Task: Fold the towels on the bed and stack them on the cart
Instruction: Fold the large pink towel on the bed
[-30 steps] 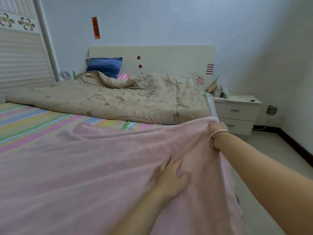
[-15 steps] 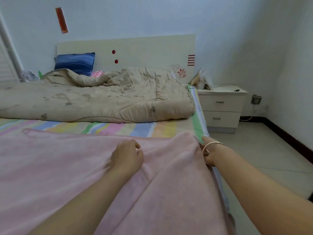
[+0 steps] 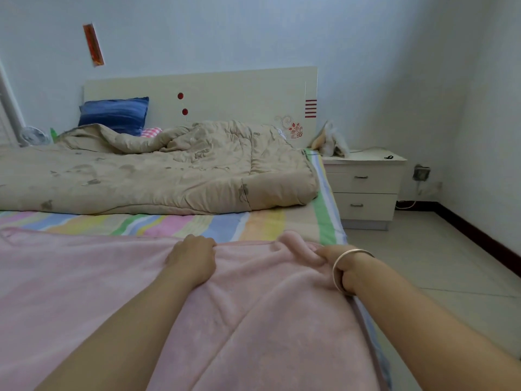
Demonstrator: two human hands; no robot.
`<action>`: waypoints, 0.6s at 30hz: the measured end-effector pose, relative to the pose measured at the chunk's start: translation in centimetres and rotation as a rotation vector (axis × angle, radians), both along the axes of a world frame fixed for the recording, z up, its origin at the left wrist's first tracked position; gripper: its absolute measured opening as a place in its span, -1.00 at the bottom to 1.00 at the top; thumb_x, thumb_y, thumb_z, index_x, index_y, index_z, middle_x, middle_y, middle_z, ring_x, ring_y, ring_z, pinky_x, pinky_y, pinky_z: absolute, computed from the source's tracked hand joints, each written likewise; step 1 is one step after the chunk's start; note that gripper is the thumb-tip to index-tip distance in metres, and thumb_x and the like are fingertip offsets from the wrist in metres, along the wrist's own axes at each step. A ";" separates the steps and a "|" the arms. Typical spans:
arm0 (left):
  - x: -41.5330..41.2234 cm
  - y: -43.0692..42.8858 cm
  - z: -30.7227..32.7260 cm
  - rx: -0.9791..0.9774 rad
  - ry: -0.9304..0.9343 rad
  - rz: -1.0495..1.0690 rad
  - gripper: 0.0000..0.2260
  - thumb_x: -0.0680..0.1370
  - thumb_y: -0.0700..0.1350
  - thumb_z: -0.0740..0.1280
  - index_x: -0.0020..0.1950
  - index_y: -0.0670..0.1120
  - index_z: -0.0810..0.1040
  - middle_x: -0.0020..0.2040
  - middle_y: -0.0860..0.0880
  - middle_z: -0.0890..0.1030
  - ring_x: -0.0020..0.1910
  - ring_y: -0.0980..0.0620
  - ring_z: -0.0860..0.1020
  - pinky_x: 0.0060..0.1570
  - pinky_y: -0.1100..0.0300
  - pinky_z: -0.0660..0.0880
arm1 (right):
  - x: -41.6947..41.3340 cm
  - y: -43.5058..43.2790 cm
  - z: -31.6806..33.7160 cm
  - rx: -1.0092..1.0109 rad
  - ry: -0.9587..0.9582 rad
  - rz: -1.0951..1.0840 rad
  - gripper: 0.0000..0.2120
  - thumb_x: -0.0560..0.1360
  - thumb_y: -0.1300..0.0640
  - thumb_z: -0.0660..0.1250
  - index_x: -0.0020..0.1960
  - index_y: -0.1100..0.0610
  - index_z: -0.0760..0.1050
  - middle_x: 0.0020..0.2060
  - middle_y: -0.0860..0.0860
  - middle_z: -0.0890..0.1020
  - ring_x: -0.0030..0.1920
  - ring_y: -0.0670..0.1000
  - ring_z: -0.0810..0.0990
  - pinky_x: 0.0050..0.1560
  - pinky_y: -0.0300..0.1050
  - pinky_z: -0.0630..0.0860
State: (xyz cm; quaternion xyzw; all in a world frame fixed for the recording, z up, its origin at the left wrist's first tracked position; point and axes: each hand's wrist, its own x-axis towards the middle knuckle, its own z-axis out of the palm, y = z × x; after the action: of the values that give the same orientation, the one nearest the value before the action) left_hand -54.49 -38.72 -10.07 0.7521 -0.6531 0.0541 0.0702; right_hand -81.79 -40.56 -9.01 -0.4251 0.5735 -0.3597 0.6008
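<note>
Bedroom, pale walls, striped bed sheet [image 3: 197, 224] as the working surface. Pink towel [image 3: 253, 320] spread flat on it, under both forearms, far edge running left to right just at the fingertips. Reaches much farther to the left of the hands than to the right; long axis, by the look of it, sideways across the body.

Left hand [image 3: 194, 258] curled over that far edge, gripping it. Right hand [image 3: 341, 263], bangle [image 3: 348, 256] at the wrist, pinching a bunched fold at the far right corner, just beside the mattress edge. Both on the same edge, near each other, left one farther in.

Probably calls for drawing that edge back toward the body or carrying the corner leftward; far left corner well apart from both hands, nearer the left.

Beyond the fingertips: bare stripes, then tan quilt [image 3: 169, 176], blue pillow [image 3: 115, 114], headboard [image 3: 225, 91]. Right of the right hand: nightstand [image 3: 366, 182]. No cart in view.
</note>
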 end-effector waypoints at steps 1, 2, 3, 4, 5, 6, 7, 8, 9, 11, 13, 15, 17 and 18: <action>-0.1 0.1 0.1 -0.059 -0.084 0.022 -0.70 0.61 -0.10 0.09 0.24 0.05 0.52 0.14 -0.02 0.55 0.15 -0.06 0.43 0.07 0.09 0.38 | -0.1 0.3 0.4 0.005 -0.003 0.011 -0.71 0.63 0.29 0.11 0.29 0.10 0.43 0.06 -0.05 0.51 0.13 -0.06 0.44 0.31 -0.16 0.34; -0.4 0.1 0.2 -0.117 -0.168 0.055 -0.72 0.61 -0.10 0.11 0.22 0.05 0.54 0.11 -0.01 0.54 0.15 -0.05 0.41 0.04 0.10 0.34 | 0.0 0.5 0.6 0.007 0.007 0.011 -0.77 0.62 0.26 0.16 0.21 0.11 0.48 0.03 -0.04 0.55 0.10 -0.07 0.49 0.30 -0.16 0.40; -0.8 0.2 0.3 -0.161 -0.234 0.105 -0.73 0.61 -0.12 0.12 0.20 0.06 0.54 0.11 0.01 0.53 0.15 -0.04 0.40 0.02 0.12 0.32 | -0.2 0.5 0.8 -0.001 0.006 -0.014 -0.83 0.59 0.23 0.22 0.12 0.17 0.56 -0.09 0.00 0.61 -0.04 -0.03 0.58 0.14 -0.13 0.54; -1.2 0.4 0.5 -0.199 -0.278 0.164 -0.74 0.60 -0.15 0.13 0.18 0.06 0.53 0.11 0.01 0.51 0.16 -0.04 0.39 0.01 0.13 0.31 | -0.5 0.5 0.8 0.002 0.033 -0.045 -0.87 0.57 0.23 0.26 0.03 0.22 0.58 -0.23 0.06 0.63 -0.20 0.03 0.61 -0.09 -0.11 0.59; -1.5 0.5 0.8 -0.236 -0.297 0.213 -0.74 0.59 -0.17 0.14 0.17 0.06 0.53 0.12 0.01 0.50 0.17 -0.04 0.37 0.01 0.13 0.31 | -0.6 0.5 1.0 0.011 0.047 -0.090 -0.91 0.56 0.25 0.28 0.00 0.25 0.54 -0.28 0.10 0.60 -0.28 0.09 0.57 -0.22 -0.09 0.55; -1.8 0.5 1.0 -0.276 -0.294 0.248 -0.75 0.59 -0.19 0.15 0.16 0.06 0.52 0.13 0.01 0.49 0.18 -0.04 0.36 0.00 0.13 0.32 | -0.9 0.4 1.1 -0.008 0.110 -0.139 -0.89 0.55 0.27 0.30 0.05 0.29 0.51 -0.23 0.14 0.59 -0.26 0.12 0.55 -0.23 -0.06 0.53; -1.9 0.3 1.2 -0.310 -0.271 0.270 -0.75 0.58 -0.21 0.16 0.15 0.04 0.52 0.14 0.00 0.47 0.19 -0.04 0.36 -0.03 0.13 0.33 | -1.6 -0.1 1.1 -0.033 0.170 -0.194 -0.79 0.52 0.27 0.34 0.12 0.33 0.49 -0.13 0.18 0.59 -0.19 0.15 0.56 -0.17 0.00 0.54; -1.9 -0.1 1.4 -0.337 -0.238 0.281 -0.76 0.58 -0.24 0.17 0.15 0.00 0.51 0.15 -0.03 0.47 0.19 -0.05 0.36 -0.08 0.13 0.35 | -2.4 -0.8 1.0 -0.067 0.227 -0.253 -0.69 0.48 0.25 0.40 0.16 0.35 0.48 -0.06 0.19 0.59 -0.11 0.16 0.58 -0.07 0.03 0.56; -2.0 -0.5 1.5 -0.356 -0.200 0.288 -0.75 0.57 -0.28 0.17 0.16 -0.04 0.50 0.16 -0.05 0.47 0.20 -0.07 0.36 -0.14 0.13 0.35 | -3.0 -1.1 1.1 -0.108 0.290 -0.297 -0.62 0.44 0.21 0.46 0.18 0.36 0.49 -0.01 0.18 0.59 -0.04 0.17 0.58 0.02 0.00 0.54; -2.3 -1.0 1.1 -0.343 -0.177 0.286 -0.76 0.57 -0.32 0.17 0.16 -0.08 0.48 0.16 -0.07 0.49 0.20 -0.08 0.39 -0.23 0.14 0.32 | -4.1 -1.6 0.9 -0.176 0.388 -0.297 -0.56 0.37 0.11 0.53 0.17 0.29 0.55 0.02 0.15 0.62 0.01 0.16 0.59 0.10 -0.08 0.49; -2.1 -1.2 0.3 -0.281 -0.241 0.273 -0.78 0.58 -0.30 0.16 0.15 -0.08 0.48 0.13 -0.07 0.51 0.20 -0.08 0.41 -0.23 0.14 0.32 | -4.2 -1.7 0.2 -0.231 0.435 -0.231 -0.60 0.33 0.03 0.56 0.09 0.21 0.63 -0.01 0.12 0.66 -0.03 0.13 0.61 0.13 -0.08 0.51; -1.2 -1.4 -1.0 -0.228 -0.290 0.295 -0.78 0.60 -0.28 0.13 0.16 -0.10 0.48 0.12 -0.09 0.52 0.19 -0.09 0.44 -0.16 0.13 0.38 | -3.6 -1.8 -1.0 -0.289 0.526 -0.179 -0.68 0.32 -0.08 0.55 -0.08 0.14 0.66 -0.11 0.10 0.68 -0.11 0.12 0.61 0.05 -0.07 0.54; -0.4 -1.4 -1.7 -0.233 -0.279 0.314 -0.77 0.59 -0.29 0.13 0.17 -0.14 0.49 0.12 -0.13 0.53 0.18 -0.12 0.46 -0.11 0.11 0.42 | -2.8 -1.9 -1.8 -0.343 0.633 -0.154 -0.69 0.34 -0.18 0.50 -0.27 0.06 0.58 -0.20 0.10 0.67 -0.14 0.16 0.61 -0.07 -0.08 0.53; -0.2 -1.5 -2.1 -0.253 -0.273 0.306 -0.77 0.59 -0.30 0.13 0.17 -0.17 0.49 0.11 -0.15 0.53 0.17 -0.14 0.46 -0.10 0.09 0.43 | -2.6 -1.9 -2.0 -0.350 0.675 -0.169 -0.65 0.34 -0.22 0.47 -0.30 0.06 0.54 -0.23 0.09 0.65 -0.16 0.17 0.59 -0.12 -0.11 0.49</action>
State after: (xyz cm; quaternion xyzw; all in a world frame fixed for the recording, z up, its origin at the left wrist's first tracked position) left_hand -54.69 -40.18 -12.14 0.8133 -0.5228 0.2467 0.0660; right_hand -84.41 -42.46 -11.06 -0.5669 0.7021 -0.3400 0.2649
